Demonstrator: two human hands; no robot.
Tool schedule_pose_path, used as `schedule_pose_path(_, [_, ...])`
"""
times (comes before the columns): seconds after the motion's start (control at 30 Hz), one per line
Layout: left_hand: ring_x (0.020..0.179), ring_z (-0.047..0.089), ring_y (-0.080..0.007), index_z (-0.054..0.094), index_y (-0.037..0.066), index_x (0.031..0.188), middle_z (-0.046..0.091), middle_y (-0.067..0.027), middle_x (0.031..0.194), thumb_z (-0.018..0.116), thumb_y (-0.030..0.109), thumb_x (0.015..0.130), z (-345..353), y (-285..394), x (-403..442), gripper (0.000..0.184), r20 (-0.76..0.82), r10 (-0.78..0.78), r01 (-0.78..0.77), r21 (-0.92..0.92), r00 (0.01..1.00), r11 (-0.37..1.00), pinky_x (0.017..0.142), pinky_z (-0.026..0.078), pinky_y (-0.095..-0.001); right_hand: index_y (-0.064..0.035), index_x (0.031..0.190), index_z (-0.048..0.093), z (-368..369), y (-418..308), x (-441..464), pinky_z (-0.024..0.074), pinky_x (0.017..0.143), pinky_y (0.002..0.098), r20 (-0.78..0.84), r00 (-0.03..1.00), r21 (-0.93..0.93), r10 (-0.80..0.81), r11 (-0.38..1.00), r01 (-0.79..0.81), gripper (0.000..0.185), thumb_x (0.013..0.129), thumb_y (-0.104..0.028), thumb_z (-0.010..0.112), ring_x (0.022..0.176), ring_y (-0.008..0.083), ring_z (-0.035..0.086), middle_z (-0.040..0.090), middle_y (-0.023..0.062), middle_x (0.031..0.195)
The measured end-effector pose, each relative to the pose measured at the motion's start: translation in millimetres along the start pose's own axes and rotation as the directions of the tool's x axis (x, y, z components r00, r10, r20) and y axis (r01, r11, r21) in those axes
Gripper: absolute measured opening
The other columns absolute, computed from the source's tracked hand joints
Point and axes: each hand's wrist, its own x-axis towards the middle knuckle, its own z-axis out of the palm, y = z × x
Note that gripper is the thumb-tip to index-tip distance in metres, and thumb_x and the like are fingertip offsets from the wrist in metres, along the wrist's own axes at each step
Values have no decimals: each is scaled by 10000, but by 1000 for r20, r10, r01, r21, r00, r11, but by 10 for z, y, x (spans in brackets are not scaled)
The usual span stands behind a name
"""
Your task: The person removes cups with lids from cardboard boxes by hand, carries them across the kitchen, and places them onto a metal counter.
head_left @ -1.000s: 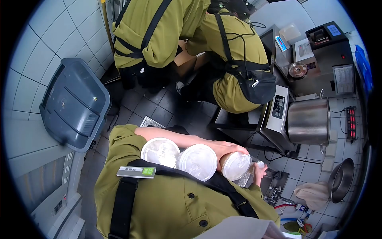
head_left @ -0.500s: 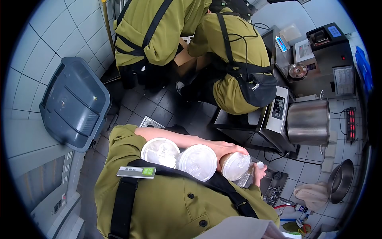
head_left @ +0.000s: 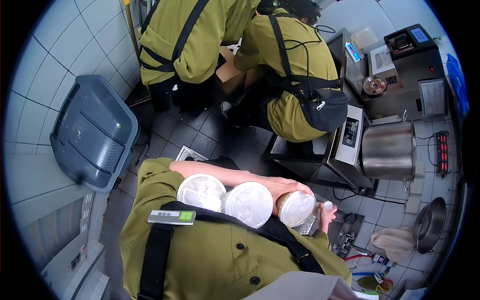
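Observation:
My left arm reaches across my chest and hugs round lidded plastic tubs against my jacket. The left tub [head_left: 201,193] and the middle tub [head_left: 249,204] have pale, translucent lids and lie between forearm and body. My left hand [head_left: 286,187] curls over the right tub [head_left: 297,209], which looks brownish under its clear lid. Farther right, my right hand [head_left: 327,218] is closed around a clear plastic bottle [head_left: 308,224] with a white cap. The lower parts of the tubs are hidden.
Two co-workers in green jackets, one crouching [head_left: 305,65], bend over a cardboard box [head_left: 231,75] ahead. A grey bin [head_left: 95,132] stands left. At right are a steel pot [head_left: 388,150] on a cooker, a sink tap [head_left: 357,247], a pan [head_left: 430,225] and a cloth [head_left: 392,243].
My hands, the tubs and the bottle keep their places. The co-workers' backs appear very slightly farther left in view.

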Motion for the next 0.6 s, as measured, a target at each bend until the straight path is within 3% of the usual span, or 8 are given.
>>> schedule_pose_path(0.6, [1185,410,-342,235,141,1333,400,-156,1281,781,85,540,-29,84,48,965,25,-71,72,-51,997,996,970,367,-411,-219,1349,264,-41,-64,-74,361,951,451,9,1000,38,20,999,-21,917,576,-375,733,1154,420,367,307,254,1281])
